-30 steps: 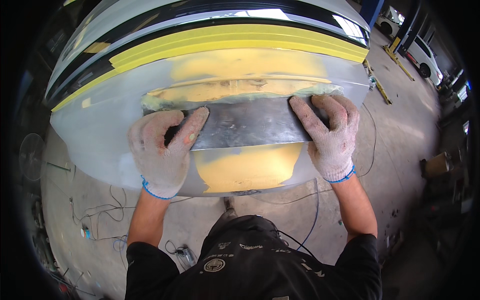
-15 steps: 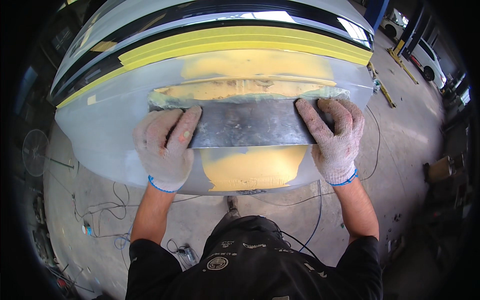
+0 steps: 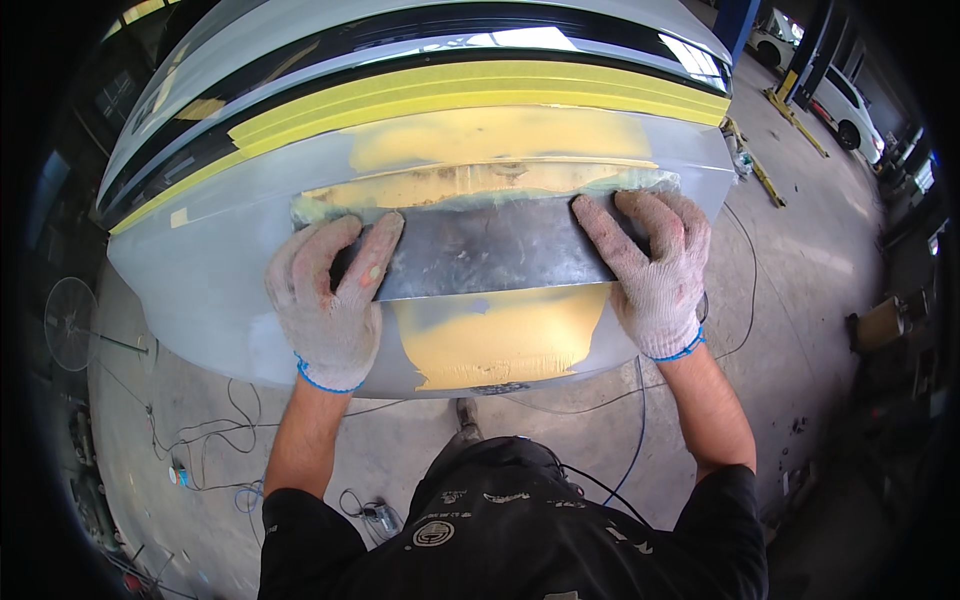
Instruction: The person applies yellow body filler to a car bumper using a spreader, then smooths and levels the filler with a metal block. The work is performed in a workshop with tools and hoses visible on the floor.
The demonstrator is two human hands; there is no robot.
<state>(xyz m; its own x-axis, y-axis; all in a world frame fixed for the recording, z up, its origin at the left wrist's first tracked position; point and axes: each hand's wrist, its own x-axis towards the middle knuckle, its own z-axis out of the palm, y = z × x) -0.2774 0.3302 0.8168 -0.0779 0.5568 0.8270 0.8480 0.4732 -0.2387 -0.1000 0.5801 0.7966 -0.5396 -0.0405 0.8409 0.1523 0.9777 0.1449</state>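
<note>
A wide, flat dark metal filler spreader (image 3: 490, 245) lies against the grey car panel (image 3: 205, 265), its right end a little higher than its left. My left hand (image 3: 325, 300), in a whitish knitted glove, grips its left end. The right end is in my gloved right hand (image 3: 658, 275). Fingers of both hands press on its upper face; the thumbs are mostly hidden. Along the spreader's far edge runs a band of yellow and pale green filler (image 3: 480, 180). A smooth yellow filler patch (image 3: 500, 345) shows on the near side, and another yellow patch (image 3: 500, 138) lies farther up.
Yellow masking tape (image 3: 480, 85) covers the panel edge below the dark rear glass. A round wire-guard fan (image 3: 72, 322) stands at left. Cables (image 3: 215, 430) and a blue hose (image 3: 640, 420) trail over the concrete floor. A white car (image 3: 848, 110) and a blue post (image 3: 738, 28) are at far right.
The view has shifted slightly. The spreader is tilted a little more, its right end raised and my right hand moved slightly left and up. Both hands still grip it.
</note>
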